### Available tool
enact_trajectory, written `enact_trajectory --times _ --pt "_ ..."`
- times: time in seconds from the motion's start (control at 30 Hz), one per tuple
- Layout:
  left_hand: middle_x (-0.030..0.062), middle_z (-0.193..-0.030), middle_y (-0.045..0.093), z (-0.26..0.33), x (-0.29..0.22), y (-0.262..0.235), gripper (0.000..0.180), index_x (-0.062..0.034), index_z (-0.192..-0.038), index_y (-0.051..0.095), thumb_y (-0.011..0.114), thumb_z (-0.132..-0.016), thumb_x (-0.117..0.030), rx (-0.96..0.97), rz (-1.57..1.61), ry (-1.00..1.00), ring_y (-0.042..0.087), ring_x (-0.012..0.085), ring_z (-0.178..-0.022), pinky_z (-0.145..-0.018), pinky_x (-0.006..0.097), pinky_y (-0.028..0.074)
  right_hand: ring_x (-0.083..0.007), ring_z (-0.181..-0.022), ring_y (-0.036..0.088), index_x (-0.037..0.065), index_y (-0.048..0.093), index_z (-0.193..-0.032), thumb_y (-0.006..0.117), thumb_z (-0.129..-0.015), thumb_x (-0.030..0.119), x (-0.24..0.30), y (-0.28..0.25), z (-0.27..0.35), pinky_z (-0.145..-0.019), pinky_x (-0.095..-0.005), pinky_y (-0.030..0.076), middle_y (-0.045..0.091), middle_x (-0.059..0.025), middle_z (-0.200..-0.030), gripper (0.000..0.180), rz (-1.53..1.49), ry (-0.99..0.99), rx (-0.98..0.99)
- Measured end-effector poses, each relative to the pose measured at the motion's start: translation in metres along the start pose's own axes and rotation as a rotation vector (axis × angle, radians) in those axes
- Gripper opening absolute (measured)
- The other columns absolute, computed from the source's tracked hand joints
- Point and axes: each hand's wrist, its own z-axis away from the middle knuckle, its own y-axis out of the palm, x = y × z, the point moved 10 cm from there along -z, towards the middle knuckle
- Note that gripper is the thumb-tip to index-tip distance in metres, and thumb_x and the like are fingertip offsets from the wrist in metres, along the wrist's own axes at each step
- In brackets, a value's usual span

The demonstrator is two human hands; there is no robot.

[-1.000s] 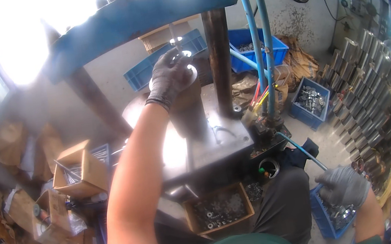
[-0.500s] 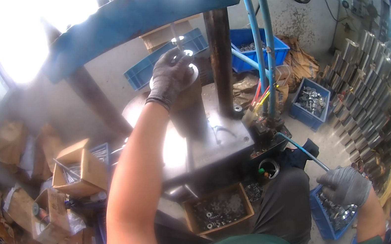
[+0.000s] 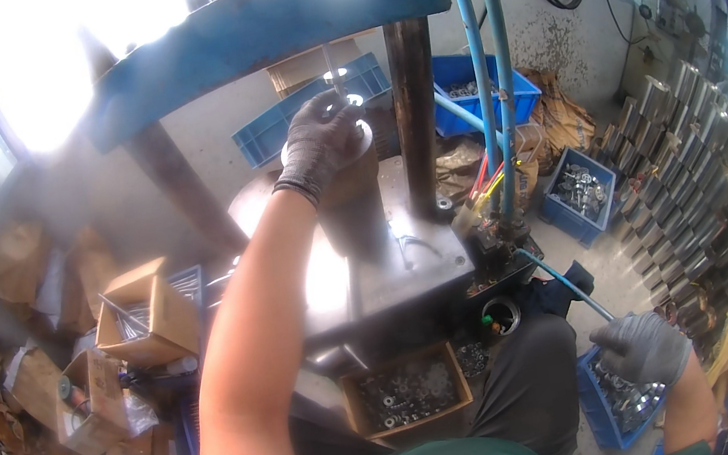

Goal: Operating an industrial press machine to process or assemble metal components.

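Observation:
My left hand (image 3: pixel 321 143), in a dark grey glove, reaches forward under the blue crossbeam (image 3: pixel 271 26) of a press. Its fingers close around a small shiny metal part (image 3: pixel 354 99) below an upright thin rod (image 3: pixel 328 57); the exact grip is partly hidden. Beneath that hand, a bright round metal flange (image 3: pixel 365 139) tops a thick cylinder (image 3: pixel 355 196) standing on the steel press bed (image 3: pixel 417 271). Low on the right, my gloved right hand (image 3: pixel 644 350) is wrapped around the end of a blue lever (image 3: pixel 572 285) that slants up to the valve block.
A cardboard box (image 3: pixel 353 412) of small metal rings sits between my knees. Blue bins (image 3: pixel 609 216) of metal parts stand right, beside stacked steel cylinders (image 3: pixel 688 182). Cardboard boxes (image 3: pixel 177 323) crowd the left. Blue hoses (image 3: pixel 500 69) and a dark column (image 3: pixel 417 118) rise behind the bed.
The view has shifted very slightly. Both hands keep their places, the left at the metal part and the right on the lever.

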Motion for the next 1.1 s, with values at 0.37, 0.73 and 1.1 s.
enact_trajectory --times 0.37,0.73,1.1 --pt "0.0102 -0.119 0.076 -0.002 0.003 -0.001 0.055 -0.0068 -0.136 0.070 0.085 -0.089 -0.029 -0.003 0.015 -0.003 0.071 0.0157 -0.104 -0.094 0.031 0.058 -0.0396 -0.089 0.073 0.007 0.076 -0.113 0.071 -0.087 0.015 0.014 -0.022 -0.008 -0.082 -0.0480 0.059 0.075 -0.0171 -0.094 0.028 -0.050 0.041 -0.050" --pt "-0.0002 -0.106 0.071 -0.011 0.014 0.012 0.039 -0.0047 -0.128 0.066 0.083 -0.093 -0.013 0.051 0.114 -0.038 0.067 0.0100 -0.094 -0.084 0.024 0.056 -0.0376 -0.088 0.073 0.004 0.070 -0.113 0.072 -0.093 0.007 0.018 -0.187 -0.109 -0.080 -0.0449 0.059 0.073 -0.0182 -0.098 0.020 0.229 -0.265 -1.081" --pt "0.0124 -0.130 0.065 0.061 -0.067 0.013 0.045 -0.0114 -0.131 0.068 0.079 -0.091 -0.029 -0.145 -0.565 0.488 0.070 0.0231 -0.108 -0.094 0.038 0.058 -0.0329 -0.079 0.073 0.004 0.076 -0.101 0.076 -0.094 0.024 0.010 -0.206 -0.139 -0.073 -0.0437 0.059 0.074 -0.0159 -0.088 0.021 0.106 -0.237 -1.139"
